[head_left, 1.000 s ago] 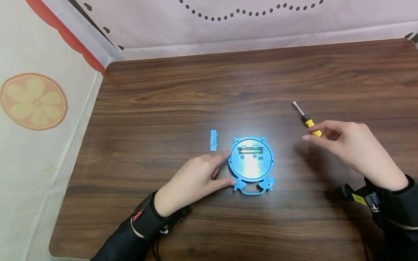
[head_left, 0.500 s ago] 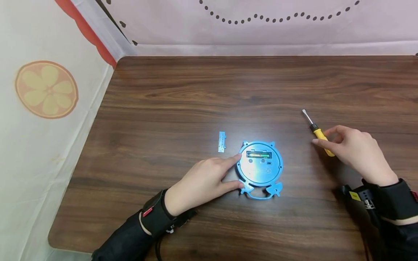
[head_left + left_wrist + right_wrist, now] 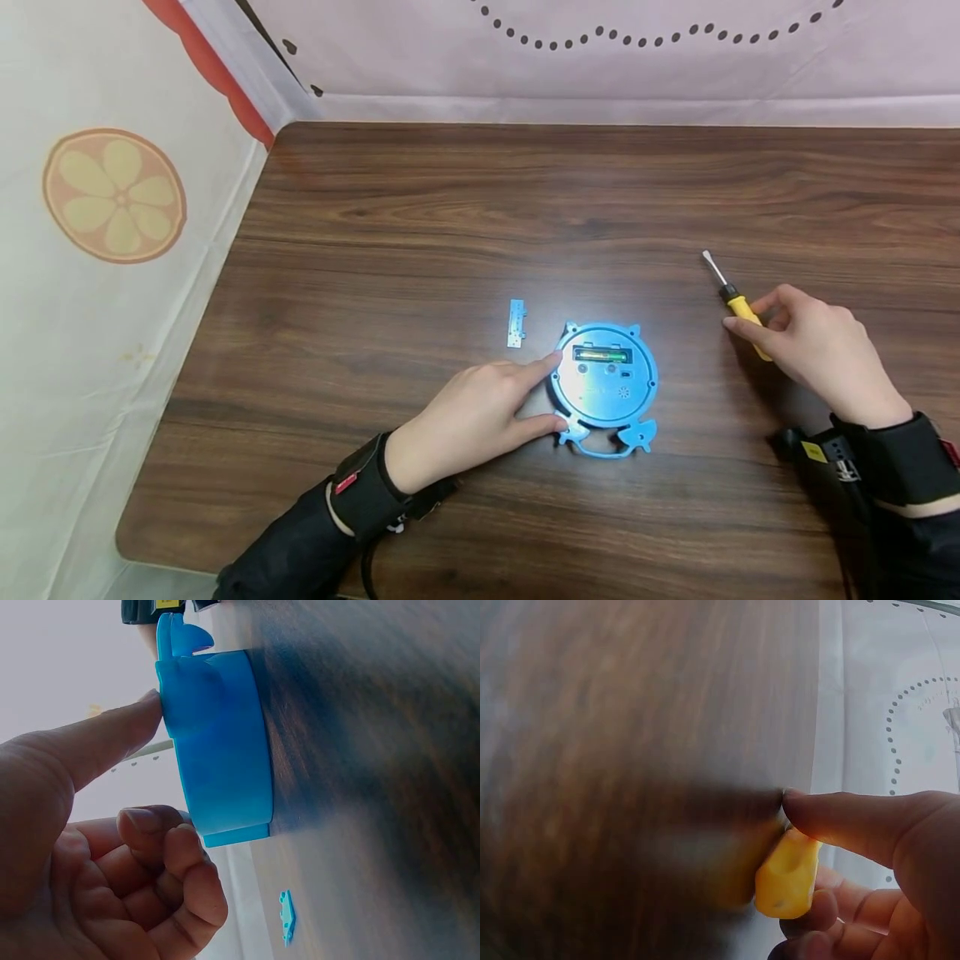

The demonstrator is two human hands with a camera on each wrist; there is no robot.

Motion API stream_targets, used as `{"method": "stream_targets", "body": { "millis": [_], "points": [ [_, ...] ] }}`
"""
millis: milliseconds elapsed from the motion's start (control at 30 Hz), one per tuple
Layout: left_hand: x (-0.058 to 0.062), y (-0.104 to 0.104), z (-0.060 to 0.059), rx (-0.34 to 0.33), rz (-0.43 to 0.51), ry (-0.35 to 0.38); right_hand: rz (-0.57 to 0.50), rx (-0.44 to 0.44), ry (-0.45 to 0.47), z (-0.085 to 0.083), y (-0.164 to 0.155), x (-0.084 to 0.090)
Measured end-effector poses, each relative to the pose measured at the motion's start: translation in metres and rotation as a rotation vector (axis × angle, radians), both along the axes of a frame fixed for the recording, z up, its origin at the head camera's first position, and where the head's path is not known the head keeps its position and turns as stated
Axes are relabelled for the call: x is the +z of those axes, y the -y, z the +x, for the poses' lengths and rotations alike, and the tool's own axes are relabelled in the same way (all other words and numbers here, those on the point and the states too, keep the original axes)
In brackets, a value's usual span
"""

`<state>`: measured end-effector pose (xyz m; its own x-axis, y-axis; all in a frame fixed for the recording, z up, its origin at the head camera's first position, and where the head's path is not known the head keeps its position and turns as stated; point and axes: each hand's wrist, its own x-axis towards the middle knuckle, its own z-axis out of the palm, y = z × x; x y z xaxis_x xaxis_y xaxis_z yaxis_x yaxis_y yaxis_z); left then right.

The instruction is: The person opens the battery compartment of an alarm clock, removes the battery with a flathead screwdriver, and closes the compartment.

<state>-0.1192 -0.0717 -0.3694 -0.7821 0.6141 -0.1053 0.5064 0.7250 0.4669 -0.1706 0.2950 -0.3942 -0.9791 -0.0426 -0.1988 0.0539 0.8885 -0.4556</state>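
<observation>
A round blue clock [image 3: 604, 385] lies face down on the wooden table [image 3: 420, 217], its battery slot [image 3: 601, 354] uncovered with a battery inside. The small blue slot cover [image 3: 516, 323] lies just to its left. My left hand [image 3: 558, 392] rests beside the clock, with straight index finger and thumb touching its left rim and the other fingers curled under. In the left wrist view the thumb [image 3: 112, 739] meets the clock's side [image 3: 217, 750]. My right hand [image 3: 750, 315] pinches the yellow handle of a screwdriver [image 3: 738, 308], which the right wrist view shows under the thumb [image 3: 787, 879].
A pale cloth wall with an orange-slice print [image 3: 112, 196] stands along the table's left edge, and a pink dotted cloth [image 3: 600, 50] along the back. Bare wood lies behind and in front of the clock. The table's front edge [image 3: 180, 567] is near my left forearm.
My right hand has drawn its thumb and fingers in on the screwdriver's yellow handle. The left hand stays against the clock. The view has shifted slightly.
</observation>
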Motion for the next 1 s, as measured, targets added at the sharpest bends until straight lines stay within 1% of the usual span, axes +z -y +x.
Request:
{"method": "stream_targets", "body": {
  "millis": [167,400,633,833,1000],
  "points": [
    [-0.001,0.002,0.001,-0.001,0.006,-0.016,0.003,0.008,-0.001,-0.002,0.002,0.000],
    [-0.004,0.003,0.001,-0.004,0.013,-0.033,-0.001,0.041,-0.024,-0.004,0.004,0.000],
    [-0.005,0.004,0.002,-0.011,0.007,-0.038,0.015,0.066,-0.038,0.001,0.006,0.003],
    [-0.006,0.000,0.001,-0.019,0.009,-0.030,0.029,0.056,-0.088,0.013,0.000,0.017],
    [-0.006,0.001,0.000,0.004,0.001,-0.012,0.029,0.089,-0.127,0.020,-0.003,0.039]
  ]
}}
